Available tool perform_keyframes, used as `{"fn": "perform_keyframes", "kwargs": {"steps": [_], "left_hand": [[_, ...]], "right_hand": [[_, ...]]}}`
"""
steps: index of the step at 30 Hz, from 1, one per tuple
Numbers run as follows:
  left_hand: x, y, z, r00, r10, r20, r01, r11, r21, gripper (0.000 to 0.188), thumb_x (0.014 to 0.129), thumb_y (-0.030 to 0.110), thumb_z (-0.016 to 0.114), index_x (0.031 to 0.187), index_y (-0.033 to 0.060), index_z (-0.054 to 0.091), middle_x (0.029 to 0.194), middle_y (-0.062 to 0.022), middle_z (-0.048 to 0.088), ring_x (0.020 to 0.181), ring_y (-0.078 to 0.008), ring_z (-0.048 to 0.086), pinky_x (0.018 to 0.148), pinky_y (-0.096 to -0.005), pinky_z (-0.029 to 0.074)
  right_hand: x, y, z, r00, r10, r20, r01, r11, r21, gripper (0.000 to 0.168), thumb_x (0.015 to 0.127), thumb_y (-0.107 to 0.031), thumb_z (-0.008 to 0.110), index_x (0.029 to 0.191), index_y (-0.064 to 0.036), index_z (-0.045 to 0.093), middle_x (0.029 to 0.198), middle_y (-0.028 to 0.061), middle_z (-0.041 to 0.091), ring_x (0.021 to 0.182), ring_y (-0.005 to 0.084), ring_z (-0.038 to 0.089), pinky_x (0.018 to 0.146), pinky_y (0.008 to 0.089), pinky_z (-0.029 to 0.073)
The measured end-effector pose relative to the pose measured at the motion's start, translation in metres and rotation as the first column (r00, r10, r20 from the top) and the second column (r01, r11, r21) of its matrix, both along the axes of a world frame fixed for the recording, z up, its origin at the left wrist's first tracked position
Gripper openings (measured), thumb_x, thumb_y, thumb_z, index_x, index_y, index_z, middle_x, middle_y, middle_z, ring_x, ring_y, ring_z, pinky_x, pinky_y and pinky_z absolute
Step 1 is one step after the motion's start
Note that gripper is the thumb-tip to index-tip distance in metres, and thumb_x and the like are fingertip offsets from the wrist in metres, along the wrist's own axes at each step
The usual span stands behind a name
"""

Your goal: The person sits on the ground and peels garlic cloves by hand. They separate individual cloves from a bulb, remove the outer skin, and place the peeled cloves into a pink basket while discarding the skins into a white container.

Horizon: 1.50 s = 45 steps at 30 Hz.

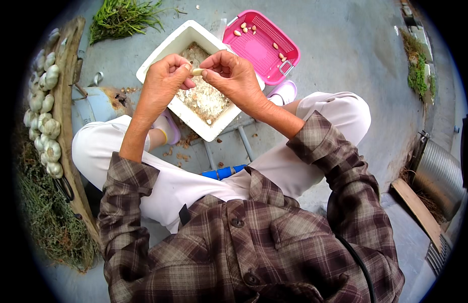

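A pale garlic clove (197, 72) is pinched between the fingertips of both hands. My left hand (168, 74) holds its left end, and my right hand (231, 75) has thumb and finger on its right end. Below them lies a white foam box (152, 62), its bottom covered with garlic skins and brown bits (203, 98). Against the box's far right side is a pink plastic basket (256, 53). Several garlic cloves (244, 27) are scattered in it, some at its far left corner and others along its right side.
Garlic bulbs (48, 102) hang in a bunch along a wooden plank (65, 94) at left, above dried plants (48, 216). Green stalks (122, 19) lie on the floor beyond. A rusty light-blue cylinder (99, 104) sits by my left knee. A ribbed metal cylinder (438, 174) is at right.
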<state>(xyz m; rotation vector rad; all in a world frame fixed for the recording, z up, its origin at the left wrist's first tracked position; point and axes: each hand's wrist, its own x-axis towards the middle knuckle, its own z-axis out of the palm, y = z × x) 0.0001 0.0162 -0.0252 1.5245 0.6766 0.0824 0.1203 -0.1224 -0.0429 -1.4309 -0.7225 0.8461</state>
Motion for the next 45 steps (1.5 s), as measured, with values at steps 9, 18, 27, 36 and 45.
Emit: {"fn": "perform_keyframes", "kwargs": {"steps": [9,18,27,36,45], "left_hand": [[-0.001,0.008,0.000,0.991,0.133,0.010,-0.133,0.990,0.055,0.020,0.090,0.022,0.057,0.085,0.0032,0.060,0.080,-0.0025,0.063,0.072,-0.0073,0.060,0.065,-0.0221,0.049],[0.000,-0.004,0.008,0.999,-0.049,-0.024,0.054,0.967,0.248,0.012,0.087,0.008,0.061,0.091,-0.0025,0.064,0.080,-0.0030,0.065,0.073,-0.0073,0.062,0.064,-0.0204,0.050],[0.001,-0.007,0.008,0.996,-0.043,-0.084,0.063,0.967,0.247,0.008,0.088,0.006,0.056,0.086,-0.0016,0.059,0.076,-0.0023,0.063,0.069,-0.0072,0.062,0.063,-0.0203,0.051],[0.001,-0.003,-0.003,0.990,0.137,0.033,-0.127,0.967,-0.222,0.012,0.091,0.016,0.053,0.091,0.0046,0.057,0.077,-0.0019,0.060,0.065,-0.0073,0.060,0.063,-0.0195,0.051],[-0.004,0.003,-0.003,0.987,0.158,0.040,-0.149,0.973,-0.176,0.018,0.091,0.024,0.056,0.087,0.0062,0.059,0.078,-0.0017,0.061,0.069,-0.0067,0.059,0.068,-0.0211,0.051]], "right_hand": [[0.003,0.000,-0.005,0.983,-0.017,-0.184,0.021,1.000,0.023,0.013,0.082,-0.006,0.064,0.092,0.001,0.060,0.081,0.0022,0.062,0.072,0.0054,0.057,0.065,0.0198,0.049],[0.003,-0.001,-0.002,1.000,-0.018,0.001,0.018,0.999,-0.040,0.013,0.079,-0.009,0.066,0.087,0.001,0.062,0.076,0.0036,0.064,0.069,0.0065,0.059,0.063,0.0211,0.051],[0.001,0.000,-0.008,0.999,-0.013,-0.052,0.009,0.998,-0.066,0.012,0.080,-0.007,0.065,0.087,0.002,0.062,0.077,0.0032,0.063,0.070,0.0060,0.058,0.063,0.0207,0.050],[0.002,0.002,0.000,0.990,-0.015,-0.143,0.020,0.999,0.031,0.012,0.082,-0.005,0.063,0.091,0.001,0.058,0.083,0.0026,0.061,0.074,0.0048,0.057,0.068,0.0196,0.049],[0.003,0.002,0.004,0.966,-0.003,-0.258,0.030,0.994,0.102,0.015,0.084,-0.005,0.062,0.096,0.002,0.056,0.085,0.0047,0.062,0.078,0.0082,0.060,0.071,0.0214,0.052]]}}
